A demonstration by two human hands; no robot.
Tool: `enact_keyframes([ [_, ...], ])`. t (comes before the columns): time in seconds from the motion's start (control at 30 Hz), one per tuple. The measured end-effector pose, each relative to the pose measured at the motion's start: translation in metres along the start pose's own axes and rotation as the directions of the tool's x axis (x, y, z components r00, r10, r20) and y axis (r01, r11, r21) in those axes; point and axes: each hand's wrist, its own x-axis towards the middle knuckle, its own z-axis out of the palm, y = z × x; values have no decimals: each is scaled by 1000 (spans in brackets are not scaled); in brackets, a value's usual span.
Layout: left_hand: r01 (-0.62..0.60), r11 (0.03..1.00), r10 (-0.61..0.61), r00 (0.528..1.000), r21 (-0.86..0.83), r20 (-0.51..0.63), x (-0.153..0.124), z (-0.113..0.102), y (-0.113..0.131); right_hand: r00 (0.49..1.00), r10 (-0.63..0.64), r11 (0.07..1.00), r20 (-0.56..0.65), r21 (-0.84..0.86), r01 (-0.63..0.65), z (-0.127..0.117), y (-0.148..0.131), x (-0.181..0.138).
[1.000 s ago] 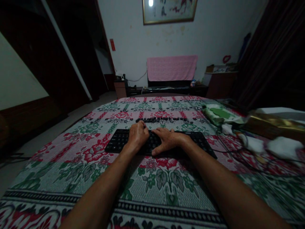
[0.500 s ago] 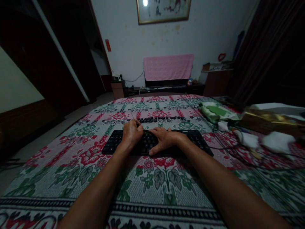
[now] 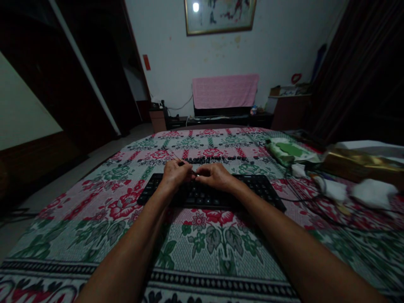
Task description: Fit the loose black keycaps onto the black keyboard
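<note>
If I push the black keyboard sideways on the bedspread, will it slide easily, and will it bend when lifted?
The keyboard looks like a flat rigid slab, so it would probably lift without bending. The woven bedspread is soft, so it would likely drag rather than slide. Its cable trailing right might tug it back.

The keyboard (image 3: 205,198) lies on the bedspread (image 3: 205,248), a row of keycaps (image 3: 221,160) just behind it.
</note>
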Motion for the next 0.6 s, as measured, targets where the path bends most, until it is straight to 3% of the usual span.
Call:
enact_keyframes([
  [0.17,-30,998,28,999,-47,-28,0,3,-2,960,258,966,-108,28,-257,6,-10,4],
  [0.27,-68,994,65,997,-85,-35,-1,7,-5,901,431,885,-44,214,-413,3,-15,5],
  [0.4,-118,986,119,993,-113,-2,-2,10,-9,872,472,769,132,422,-480,-4,-16,2],
  [0.6,-128,982,134,990,-138,36,-2,9,-10,828,541,675,148,511,-532,-9,-20,0],
])
